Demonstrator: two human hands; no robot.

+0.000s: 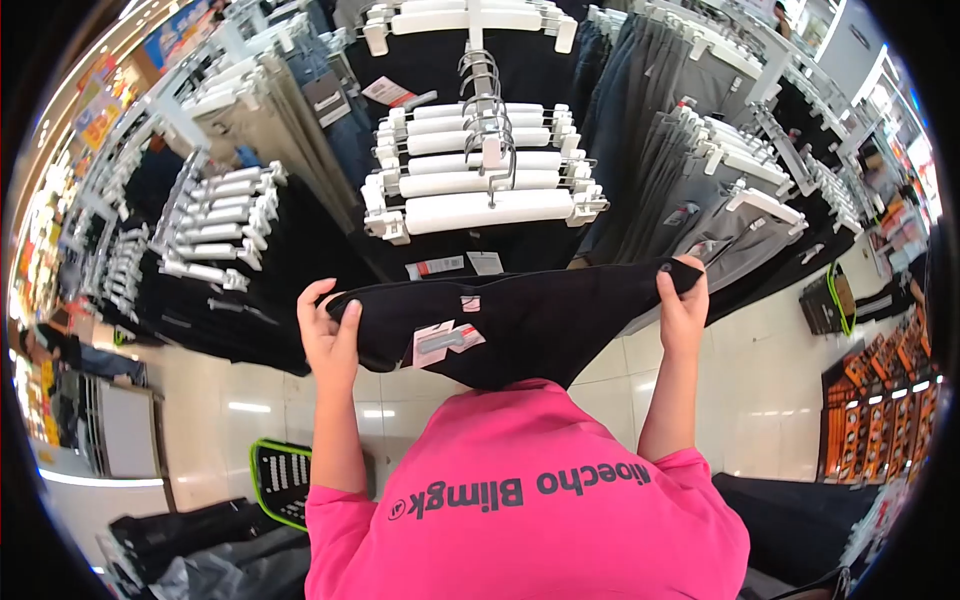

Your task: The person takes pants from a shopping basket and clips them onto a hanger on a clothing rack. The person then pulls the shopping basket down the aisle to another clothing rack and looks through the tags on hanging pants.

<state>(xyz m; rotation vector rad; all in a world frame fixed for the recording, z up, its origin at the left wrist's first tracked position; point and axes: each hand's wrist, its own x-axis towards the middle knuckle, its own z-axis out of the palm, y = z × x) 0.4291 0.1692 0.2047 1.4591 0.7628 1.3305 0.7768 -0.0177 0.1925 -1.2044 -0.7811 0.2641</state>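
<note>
Stretched out in front of my chest is a pair of black trousers, held by the two ends of its waistband. My left hand is closed on the left end, with the thumb in front of the cloth. At the opposite end, my right hand pinches the corner of the waistband. A white and red price tag with a grey security tag hangs on the trousers' left part. The lower part of the garment drops out of sight behind my pink shirt.
White clip hangers with dark trousers hang on a rail straight ahead. More racks hold black trousers on the left and grey trousers on the right. A black basket with a green rim stands on the tiled floor by my left elbow.
</note>
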